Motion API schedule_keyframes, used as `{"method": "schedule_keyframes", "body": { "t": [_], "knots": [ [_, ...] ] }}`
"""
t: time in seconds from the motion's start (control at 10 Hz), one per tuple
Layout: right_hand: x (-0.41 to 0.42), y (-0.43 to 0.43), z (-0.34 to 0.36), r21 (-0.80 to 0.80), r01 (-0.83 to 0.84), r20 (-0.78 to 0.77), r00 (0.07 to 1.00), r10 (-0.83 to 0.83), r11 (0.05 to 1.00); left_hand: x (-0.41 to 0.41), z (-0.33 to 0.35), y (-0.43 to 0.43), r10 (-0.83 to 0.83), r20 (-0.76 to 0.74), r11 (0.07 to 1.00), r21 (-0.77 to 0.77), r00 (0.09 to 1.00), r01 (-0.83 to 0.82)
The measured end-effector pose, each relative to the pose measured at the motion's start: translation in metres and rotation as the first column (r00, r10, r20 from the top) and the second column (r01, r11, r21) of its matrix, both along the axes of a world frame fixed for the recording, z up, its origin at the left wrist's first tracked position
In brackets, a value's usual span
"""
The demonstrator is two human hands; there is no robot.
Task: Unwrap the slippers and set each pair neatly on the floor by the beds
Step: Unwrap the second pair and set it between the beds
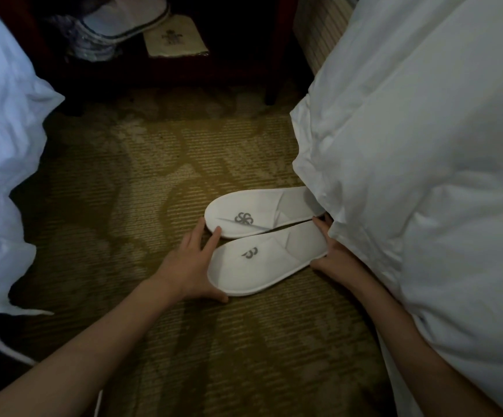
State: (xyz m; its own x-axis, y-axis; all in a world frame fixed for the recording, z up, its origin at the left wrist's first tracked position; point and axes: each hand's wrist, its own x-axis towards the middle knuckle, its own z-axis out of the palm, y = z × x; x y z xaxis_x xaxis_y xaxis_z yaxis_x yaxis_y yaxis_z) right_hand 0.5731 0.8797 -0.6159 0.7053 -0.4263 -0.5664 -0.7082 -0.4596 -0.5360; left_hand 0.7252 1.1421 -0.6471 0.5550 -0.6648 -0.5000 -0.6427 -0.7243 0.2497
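Note:
Two white slippers with grey logos lie side by side on the patterned carpet beside the right bed. The far slipper point(262, 213) has its heel end tucked under the hanging duvet. The near slipper point(266, 258) is held at both ends. My left hand point(191, 263) cups its toe end, with the fingers spread and one fingertip touching the far slipper. My right hand point(333, 254) presses against its heel end, partly hidden by the duvet. Another slipper pair point(126, 18) sits on the nightstand's lower shelf, with crumpled plastic wrap point(90, 45) under it.
White duvets hang from the left bed point(6, 145) and the right bed point(424, 164). A dark wooden nightstand point(274, 82) stands between them at the back, with a cream logo bag point(175, 39) on its shelf. Carpet point(141, 182) runs between the beds.

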Motion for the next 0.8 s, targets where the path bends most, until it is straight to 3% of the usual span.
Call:
{"method": "schedule_keyframes", "body": {
  "t": [0.1, 0.3, 0.4, 0.5, 0.6, 0.8],
  "knots": [
    [-0.003, -0.007, -0.01, -0.222, 0.001, 0.034, 0.999, 0.007, 0.975, -0.008, 0.001, 0.001, -0.005, 0.059, 0.998, -0.069, 0.998, 0.009],
    [-0.006, -0.011, -0.021, -0.078, 0.183, -0.152, 0.969, -0.193, 0.98, -0.013, 0.007, -0.007, -0.003, 0.072, 0.984, -0.18, 0.997, 0.016],
    [-0.009, -0.013, -0.025, -0.122, 0.299, -0.024, 0.952, -0.304, 0.946, -0.015, 0.009, -0.013, -0.006, 0.058, 0.979, -0.201, 0.998, 0.018],
    [-0.017, -0.016, -0.026, 0.128, 0.434, -0.072, 0.901, -0.429, 0.892, -0.023, 0.009, -0.021, -0.026, 0.064, 0.977, -0.21, 0.998, 0.039],
    [-0.021, -0.017, -0.029, 0.18, 0.428, -0.102, 0.904, -0.416, 0.886, -0.028, 0.008, -0.026, -0.034, 0.08, 0.978, -0.204, 0.996, 0.05],
    [-0.011, -0.018, -0.031, 0.191, 0.414, -0.02, 0.908, -0.418, 0.89, -0.016, 0.009, -0.029, -0.023, 0.162, 0.986, -0.162, 0.986, 0.05]
  ]
}}
